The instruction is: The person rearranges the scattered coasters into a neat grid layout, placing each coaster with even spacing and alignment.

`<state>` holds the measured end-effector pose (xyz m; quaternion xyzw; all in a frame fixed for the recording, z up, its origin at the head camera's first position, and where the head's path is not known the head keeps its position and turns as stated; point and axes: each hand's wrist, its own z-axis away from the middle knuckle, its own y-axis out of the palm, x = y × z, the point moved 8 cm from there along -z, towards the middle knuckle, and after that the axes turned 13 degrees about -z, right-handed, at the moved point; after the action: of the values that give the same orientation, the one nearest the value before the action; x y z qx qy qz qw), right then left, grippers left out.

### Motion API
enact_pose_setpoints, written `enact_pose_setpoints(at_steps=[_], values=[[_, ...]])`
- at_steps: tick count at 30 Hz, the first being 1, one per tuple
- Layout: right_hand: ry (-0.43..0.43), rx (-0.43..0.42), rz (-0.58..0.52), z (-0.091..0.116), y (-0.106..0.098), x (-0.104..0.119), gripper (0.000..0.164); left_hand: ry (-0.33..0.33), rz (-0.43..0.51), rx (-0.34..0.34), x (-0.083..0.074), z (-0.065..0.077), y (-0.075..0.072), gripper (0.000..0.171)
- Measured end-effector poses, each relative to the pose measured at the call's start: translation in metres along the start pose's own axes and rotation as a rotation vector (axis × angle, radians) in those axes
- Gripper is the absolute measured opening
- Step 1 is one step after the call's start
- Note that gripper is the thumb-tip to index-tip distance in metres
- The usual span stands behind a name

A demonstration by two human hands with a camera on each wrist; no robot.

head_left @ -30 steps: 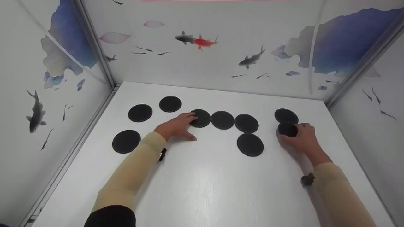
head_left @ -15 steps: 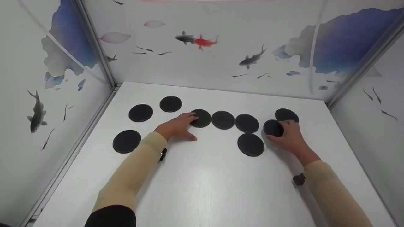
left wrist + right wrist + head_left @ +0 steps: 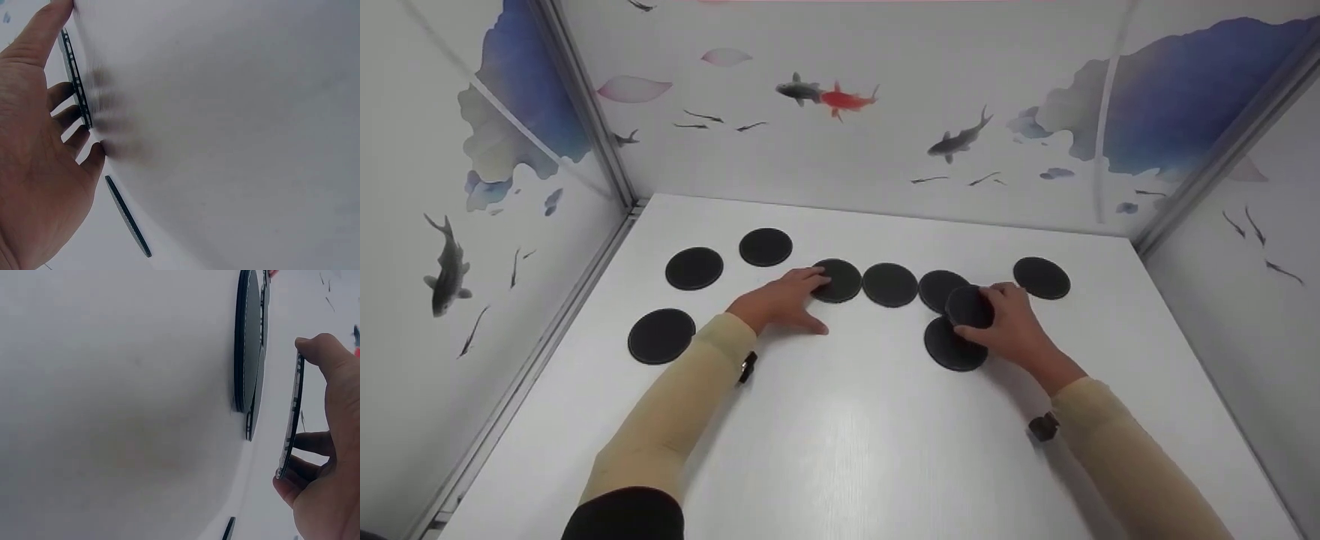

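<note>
My right hand pinches a black round coaster by its edges, thumb on the near side and fingers on the far side. In the right wrist view this coaster is held above the table, apart from the others. Below it in the head view, it partly covers a coaster and another coaster behind. My left hand rests with its fingertips on the left coaster of the row, thumb spread out on the table. A middle coaster lies between.
Three separate coasters lie at the left: a near one, a middle one and a far one. One more coaster lies at the back right. White printed walls enclose the white table on three sides.
My right hand has carried its coaster leftward, away from the back right coaster and over the two coasters at the row's right end. My left hand has stayed in place.
</note>
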<state>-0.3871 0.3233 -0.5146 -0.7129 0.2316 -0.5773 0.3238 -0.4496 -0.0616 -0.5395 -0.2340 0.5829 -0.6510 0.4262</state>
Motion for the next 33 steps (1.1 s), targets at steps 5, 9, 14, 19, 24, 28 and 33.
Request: enact_pose_setpoints(at_steps=[5,9,14,19,24,28,33], values=[[-0.007,0.026,-0.018,-0.003,0.016,0.015,0.090,0.000,0.001,0.002,0.000,-0.001,0.000,0.106],[-0.010,0.054,-0.006,-0.005,0.027,0.028,0.092,-0.002,0.006,0.002,0.000,-0.001,0.000,0.106],[-0.025,0.080,0.005,-0.006,0.038,0.042,0.093,-0.002,0.007,-0.001,0.000,-0.001,-0.001,0.106],[-0.052,0.094,0.004,-0.006,0.047,0.056,0.093,-0.002,-0.003,-0.002,0.001,-0.002,0.001,0.107],[-0.081,0.105,0.013,-0.009,0.056,0.066,0.093,0.000,-0.010,-0.003,0.002,-0.004,0.002,0.107],[-0.092,0.116,0.011,-0.011,0.064,0.072,0.091,0.000,-0.011,0.002,0.004,-0.006,0.003,0.108],[-0.112,0.132,0.021,-0.013,0.074,0.081,0.091,-0.001,-0.013,-0.003,0.006,-0.006,0.005,0.108]])
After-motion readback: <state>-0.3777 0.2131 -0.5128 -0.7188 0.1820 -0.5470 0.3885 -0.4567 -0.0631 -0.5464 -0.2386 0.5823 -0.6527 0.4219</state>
